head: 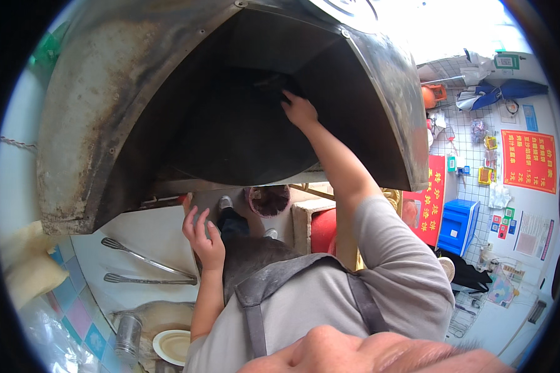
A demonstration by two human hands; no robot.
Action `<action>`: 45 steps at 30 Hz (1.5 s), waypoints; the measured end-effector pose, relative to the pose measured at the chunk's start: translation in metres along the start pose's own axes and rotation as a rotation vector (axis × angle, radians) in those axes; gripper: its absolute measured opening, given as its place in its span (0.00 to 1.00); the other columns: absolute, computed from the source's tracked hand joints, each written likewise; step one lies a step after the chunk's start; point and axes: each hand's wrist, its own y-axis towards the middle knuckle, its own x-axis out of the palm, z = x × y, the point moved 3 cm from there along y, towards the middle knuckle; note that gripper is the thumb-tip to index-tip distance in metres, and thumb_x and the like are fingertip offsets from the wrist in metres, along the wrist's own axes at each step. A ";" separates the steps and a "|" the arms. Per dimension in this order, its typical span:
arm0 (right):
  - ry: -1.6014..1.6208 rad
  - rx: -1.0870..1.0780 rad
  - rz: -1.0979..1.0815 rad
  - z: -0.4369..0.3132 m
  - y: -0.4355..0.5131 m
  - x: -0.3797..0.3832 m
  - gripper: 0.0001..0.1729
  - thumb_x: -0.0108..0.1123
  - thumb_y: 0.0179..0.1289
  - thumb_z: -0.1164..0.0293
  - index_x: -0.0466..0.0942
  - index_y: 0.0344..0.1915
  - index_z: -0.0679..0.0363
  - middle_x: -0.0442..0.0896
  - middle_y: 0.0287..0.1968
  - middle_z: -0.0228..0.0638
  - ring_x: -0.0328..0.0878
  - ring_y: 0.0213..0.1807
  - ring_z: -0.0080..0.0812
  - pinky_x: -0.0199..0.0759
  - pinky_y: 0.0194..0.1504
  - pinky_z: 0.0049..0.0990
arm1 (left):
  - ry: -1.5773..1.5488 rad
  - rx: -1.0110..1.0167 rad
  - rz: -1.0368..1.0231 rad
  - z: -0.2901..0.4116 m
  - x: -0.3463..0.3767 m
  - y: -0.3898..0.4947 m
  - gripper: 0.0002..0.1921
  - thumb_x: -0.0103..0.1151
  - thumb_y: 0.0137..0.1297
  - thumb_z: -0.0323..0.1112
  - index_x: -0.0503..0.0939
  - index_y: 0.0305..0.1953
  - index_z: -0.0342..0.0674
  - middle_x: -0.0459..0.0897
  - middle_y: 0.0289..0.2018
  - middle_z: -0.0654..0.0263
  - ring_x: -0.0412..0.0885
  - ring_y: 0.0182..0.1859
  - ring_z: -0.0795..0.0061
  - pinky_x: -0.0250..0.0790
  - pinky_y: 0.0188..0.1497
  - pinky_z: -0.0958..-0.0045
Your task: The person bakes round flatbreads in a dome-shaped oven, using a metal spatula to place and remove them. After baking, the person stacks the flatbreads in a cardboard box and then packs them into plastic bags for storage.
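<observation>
My right hand [300,109] reaches deep into the dark opening of a large metal hooded oven [107,88]. Its fingers are at or near a dark item towards the back; shadow hides whether they hold it. Beneath the arm lies a round black plate [242,149] inside the oven. My left hand [204,240] is raised in front of the apron, fingers apart, with nothing in it. To its left, metal tongs [149,261] rest on a white work surface [135,233].
Below the oven's edge stands a bucket [268,200] with dark contents. A blue crate [457,227] is at the right. At the lower left are a metal canister [129,332] and a cream plate [172,347]. The oven's metal rim curves around my right arm.
</observation>
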 end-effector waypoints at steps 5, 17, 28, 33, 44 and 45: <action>-0.117 0.114 -0.071 0.040 0.019 -0.001 0.26 0.46 0.59 0.58 0.68 0.59 0.46 0.74 0.54 0.42 0.70 0.57 0.44 0.66 0.56 0.38 | -0.064 -0.102 -0.044 -0.005 -0.002 -0.014 0.13 0.47 0.61 0.29 0.76 0.46 0.36 0.68 0.53 0.56 0.63 0.56 0.57 0.57 0.58 0.62; -0.034 0.205 -0.099 0.124 -0.186 -0.038 0.27 0.53 0.59 0.59 0.69 0.58 0.51 0.77 0.50 0.49 0.72 0.54 0.48 0.64 0.56 0.36 | -0.064 0.000 -0.086 0.007 -0.001 -0.013 0.12 0.47 0.62 0.30 0.76 0.45 0.37 0.69 0.53 0.57 0.66 0.55 0.59 0.60 0.56 0.63; -0.114 0.214 -0.155 0.169 -0.196 0.006 0.23 0.55 0.55 0.58 0.74 0.53 0.47 0.78 0.50 0.44 0.76 0.49 0.47 0.69 0.52 0.39 | -0.096 -0.014 -0.128 0.017 -0.004 -0.033 0.12 0.46 0.63 0.31 0.76 0.46 0.37 0.69 0.53 0.57 0.65 0.55 0.59 0.59 0.57 0.63; -0.185 0.104 -0.335 0.140 -0.244 -0.009 0.24 0.57 0.56 0.57 0.74 0.54 0.45 0.81 0.42 0.43 0.79 0.43 0.45 0.71 0.45 0.39 | -0.145 -0.048 -0.084 0.013 -0.012 -0.030 0.12 0.47 0.62 0.32 0.77 0.45 0.38 0.70 0.52 0.58 0.66 0.54 0.59 0.58 0.57 0.63; -0.104 -0.207 -0.066 -0.057 0.033 0.018 0.23 0.50 0.62 0.57 0.68 0.58 0.39 0.79 0.46 0.42 0.75 0.49 0.46 0.69 0.49 0.40 | -0.095 -0.065 -0.110 0.013 -0.002 -0.034 0.12 0.48 0.62 0.31 0.77 0.45 0.37 0.70 0.52 0.57 0.65 0.55 0.59 0.59 0.56 0.63; -0.139 -0.148 -0.076 -0.051 0.046 0.016 0.23 0.49 0.62 0.57 0.68 0.58 0.39 0.79 0.46 0.41 0.75 0.50 0.45 0.69 0.50 0.40 | -0.088 -0.072 -0.110 0.011 -0.001 -0.035 0.12 0.48 0.62 0.31 0.77 0.45 0.37 0.70 0.52 0.57 0.65 0.55 0.59 0.59 0.56 0.63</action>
